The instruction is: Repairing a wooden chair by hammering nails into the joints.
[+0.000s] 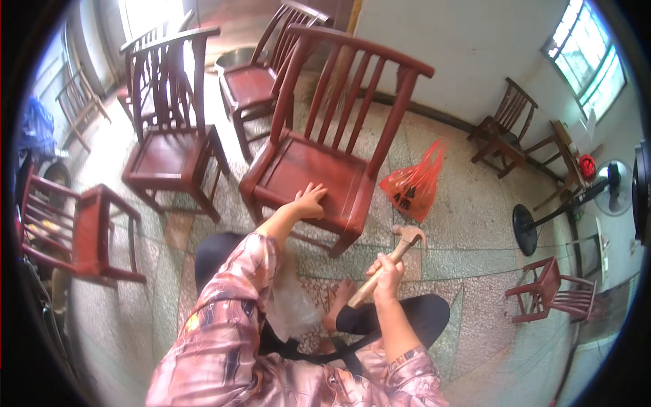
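The hammer [409, 235] is gripped by its handle [365, 292] in the closed right hand [386, 275], near the red bag [415, 192]. The left hand [310, 202], fingers loosely spread and nothing grasped, is laid on the upright chair [315, 165]; the bag's contents are not clearly seen.

Speckled floor [468, 237] bearing chairs [315, 163], red bag [415, 186]

We are resting our left hand [311, 202] on a slat-back chair [305, 166]; before it, our right hand [386, 275] is gripping a claw hammer [400, 251].
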Motion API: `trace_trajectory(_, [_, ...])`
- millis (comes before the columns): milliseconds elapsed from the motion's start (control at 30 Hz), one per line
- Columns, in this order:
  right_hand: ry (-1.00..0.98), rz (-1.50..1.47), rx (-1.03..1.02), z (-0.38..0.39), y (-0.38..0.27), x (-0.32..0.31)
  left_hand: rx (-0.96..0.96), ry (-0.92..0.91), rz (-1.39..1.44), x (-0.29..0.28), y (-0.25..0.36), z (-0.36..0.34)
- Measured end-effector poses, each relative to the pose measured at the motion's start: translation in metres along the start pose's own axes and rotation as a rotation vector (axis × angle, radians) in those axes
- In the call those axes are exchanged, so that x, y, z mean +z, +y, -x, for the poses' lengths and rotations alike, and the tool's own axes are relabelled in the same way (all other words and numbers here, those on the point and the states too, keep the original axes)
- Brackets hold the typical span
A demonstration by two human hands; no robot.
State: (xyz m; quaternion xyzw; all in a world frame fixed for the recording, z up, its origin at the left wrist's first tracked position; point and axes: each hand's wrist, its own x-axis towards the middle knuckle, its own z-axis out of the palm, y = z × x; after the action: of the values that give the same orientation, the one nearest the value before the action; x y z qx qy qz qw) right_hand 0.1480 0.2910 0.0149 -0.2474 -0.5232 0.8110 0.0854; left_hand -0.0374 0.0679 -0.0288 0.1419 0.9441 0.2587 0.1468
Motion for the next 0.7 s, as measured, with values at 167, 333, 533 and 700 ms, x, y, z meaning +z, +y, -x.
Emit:
trace_trajectory(167, [0.265, -0.029, -0.141, -0.041, 0.033, 0.004, -0.248, 0.842, 0.567, -0.064, -0.061, -0.014])
trace_trajectory(333, [0.284, -0.065, -0.205, -0.060, 0.059, 0.013, -0.389, 0.753, 0.512, -0.132, -0.108, -0.036])
trace_trajectory(533, [0.347, -0.143, -0.191, -0.070, 0.077, 0.062, -0.655, 0.454, 0.061, -0.084, -0.147, -0.054])
trace_trajectory(700, [0.342, -0.149, -0.125, -0.095, 0.058, 0.087, -0.622, 0.412, 0.053, -0.103, -0.133, -0.025])
